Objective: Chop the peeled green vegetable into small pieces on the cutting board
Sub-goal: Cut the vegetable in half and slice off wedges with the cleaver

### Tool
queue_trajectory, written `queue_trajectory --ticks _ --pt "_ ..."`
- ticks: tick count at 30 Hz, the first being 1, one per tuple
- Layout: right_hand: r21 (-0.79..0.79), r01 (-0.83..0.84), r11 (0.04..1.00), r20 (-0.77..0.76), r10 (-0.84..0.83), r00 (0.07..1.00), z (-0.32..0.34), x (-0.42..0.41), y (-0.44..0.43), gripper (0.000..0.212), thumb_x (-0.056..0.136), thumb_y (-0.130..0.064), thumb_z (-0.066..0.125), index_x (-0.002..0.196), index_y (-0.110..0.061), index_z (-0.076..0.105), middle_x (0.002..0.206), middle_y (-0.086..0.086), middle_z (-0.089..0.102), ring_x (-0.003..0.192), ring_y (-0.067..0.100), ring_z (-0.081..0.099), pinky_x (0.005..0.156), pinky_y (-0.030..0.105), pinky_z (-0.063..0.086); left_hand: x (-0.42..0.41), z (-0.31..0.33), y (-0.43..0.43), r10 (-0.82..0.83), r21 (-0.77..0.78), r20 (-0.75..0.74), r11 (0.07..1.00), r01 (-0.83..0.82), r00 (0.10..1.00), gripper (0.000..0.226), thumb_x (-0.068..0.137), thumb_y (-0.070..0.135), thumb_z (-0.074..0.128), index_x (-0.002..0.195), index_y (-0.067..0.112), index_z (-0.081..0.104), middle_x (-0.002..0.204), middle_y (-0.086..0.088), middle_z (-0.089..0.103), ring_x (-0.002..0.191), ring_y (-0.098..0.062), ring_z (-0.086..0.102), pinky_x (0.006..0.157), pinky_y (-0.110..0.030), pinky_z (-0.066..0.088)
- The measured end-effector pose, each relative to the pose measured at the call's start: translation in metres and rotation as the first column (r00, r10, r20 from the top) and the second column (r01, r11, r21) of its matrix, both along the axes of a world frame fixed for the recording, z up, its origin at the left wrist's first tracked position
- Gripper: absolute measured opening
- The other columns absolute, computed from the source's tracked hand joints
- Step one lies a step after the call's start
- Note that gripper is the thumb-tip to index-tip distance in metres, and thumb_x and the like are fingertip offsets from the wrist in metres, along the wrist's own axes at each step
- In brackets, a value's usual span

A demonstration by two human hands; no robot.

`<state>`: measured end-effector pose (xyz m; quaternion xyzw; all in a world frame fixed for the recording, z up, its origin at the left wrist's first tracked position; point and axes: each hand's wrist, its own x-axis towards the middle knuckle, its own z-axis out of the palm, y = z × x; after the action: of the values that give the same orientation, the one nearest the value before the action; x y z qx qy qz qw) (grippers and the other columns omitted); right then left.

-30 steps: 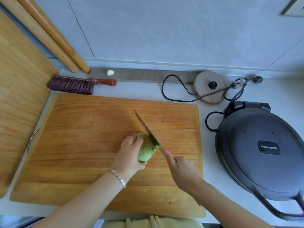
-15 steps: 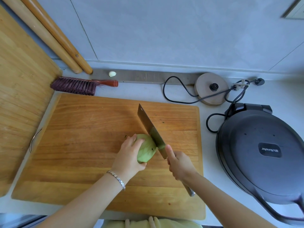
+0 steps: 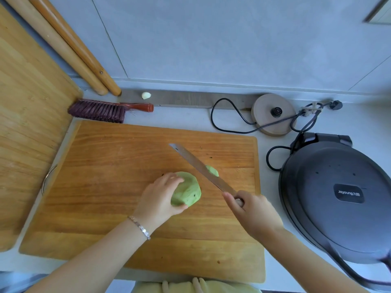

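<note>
1. head view: the left hand [image 3: 157, 197] is curled over the big, round peeled green vegetable [image 3: 188, 191] and holds it down near the middle of the wide wooden cutting board [image 3: 105, 187].
2. head view: the right hand [image 3: 251, 210] is wrapped tight round the handle of the long steel knife [image 3: 198, 166]. the blade slants across the board, just to the right of the vegetable.
3. head view, what changed: a moment ago the vegetable was one whole lump with the blade pressed on it. now a small green slice [image 3: 212, 170] lies on the far side of the blade, apart from the big lump.
4. what it means: i think the first cut is done. the big lump is not chopped yet, so lots of cutting is left.
5. head view, around: a red-handled brush [image 3: 99, 111] lies behind the board, and a round black electric pan [image 3: 338, 197] sits closed on the right.
</note>
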<state>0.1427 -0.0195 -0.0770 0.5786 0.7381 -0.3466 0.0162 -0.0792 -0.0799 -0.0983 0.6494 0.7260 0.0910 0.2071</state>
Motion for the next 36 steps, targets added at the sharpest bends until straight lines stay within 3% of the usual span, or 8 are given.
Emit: queue_trajectory --ticks 2,5,9,14,25,29,32,36 --pt "0.068 -0.058 0.996 0.088 0.052 0.995 0.001 0.008 0.004 0.052 0.088 -0.064 0.037 0.063 -0.018 0.041 0.054 -0.006 0.044 0.052 0.014 0.043 0.046 0.024 0.029 -0.003 0.013 -0.002 0.037 0.366 -0.038 0.93 -0.021 0.999 0.026 0.074 0.036 0.065 0.087 0.014 0.061 0.084 -0.002 0.063 0.075 -0.02 0.06 0.065 -0.033 0.05" --pt "0.162 -0.2 0.966 0.221 0.162 0.962 0.003 0.018 0.006 0.05 0.086 -0.067 0.037 0.073 -0.019 0.045 0.055 -0.007 0.042 0.057 0.017 0.046 0.045 0.02 0.025 -0.003 0.039 0.012 0.02 0.589 -0.011 0.808 -0.01 1.0 0.01 0.079 0.023 0.058 0.082 0.014 0.056 0.077 -0.001 0.061 0.075 -0.018 0.055 0.067 -0.033 0.046" --pt "0.26 -0.395 0.881 0.299 0.316 0.9 0.002 0.019 0.006 0.048 0.083 -0.068 0.04 0.066 -0.023 0.038 0.045 -0.01 0.018 0.048 0.015 0.035 0.04 0.015 0.011 0.01 0.057 0.048 -0.151 0.159 0.04 0.977 0.143 0.988 0.025 0.082 0.037 0.062 0.102 0.022 0.064 0.099 0.01 0.063 0.09 -0.008 0.05 0.084 -0.03 0.042" --pt "0.276 -0.389 0.879 0.269 0.318 0.909 -0.006 0.02 0.008 0.049 0.073 -0.07 0.034 0.053 -0.025 0.027 0.04 -0.008 0.013 0.033 0.012 0.013 0.042 0.01 -0.004 0.031 0.024 0.08 -0.149 -0.226 0.104 0.959 0.169 0.983 0.031 0.083 0.044 0.06 0.106 0.024 0.065 0.107 0.006 0.059 0.096 -0.014 0.054 0.075 -0.026 0.037" --pt "0.226 -0.422 0.878 0.295 0.351 0.889 -0.003 0.03 0.025 0.052 0.072 -0.071 0.031 0.051 -0.023 0.026 0.04 -0.004 0.014 0.034 0.013 0.013 0.044 0.014 -0.009 0.053 -0.017 0.117 -0.145 -0.289 0.067 0.944 0.159 0.987 0.016 0.09 0.015 0.052 0.1 0.01 0.064 0.111 -0.008 0.056 0.104 -0.027 0.055 0.086 -0.031 0.042" --pt "0.181 -0.402 0.898 0.374 0.315 0.872 -0.005 0.048 0.02 0.055 0.082 -0.074 0.026 0.071 -0.022 0.042 0.05 -0.005 0.033 0.052 0.015 0.04 0.042 0.02 0.017 0.049 -0.011 0.131 -0.007 -0.237 0.112 0.971 0.033 0.994 0.036 0.074 -0.007 0.042 0.079 0.021 0.063 0.08 -0.016 0.053 0.075 -0.026 0.049 0.07 -0.027 0.042" --pt "0.029 -0.184 0.983 0.252 0.171 0.952 0.002 0.062 0.016 0.052 0.084 -0.069 0.037 0.066 -0.02 0.041 0.053 -0.004 0.039 0.051 0.012 0.038 0.046 0.022 0.026 0.037 -0.006 0.138 0.211 -0.065 0.226 0.977 -0.201 0.951 0.022 0.083 -0.003 0.049 0.087 0.006 0.07 0.093 -0.009 0.068 0.088 -0.023 0.061 0.081 -0.028 0.047" --pt "-0.191 0.097 0.977 0.019 -0.095 0.995 0.007 0.065 0.008 0.057 0.085 -0.062 0.042 0.057 -0.014 0.031 0.052 -0.003 0.032 0.047 0.011 0.027 0.051 0.025 0.025 0.014 0.001 0.145 0.374 -0.118 0.341 0.927 -0.355 0.862 0.022 0.085 -0.001 0.049 0.092 0.006 0.069 0.098 -0.012 0.068 0.093 -0.027 0.061 0.082 -0.028 0.045"
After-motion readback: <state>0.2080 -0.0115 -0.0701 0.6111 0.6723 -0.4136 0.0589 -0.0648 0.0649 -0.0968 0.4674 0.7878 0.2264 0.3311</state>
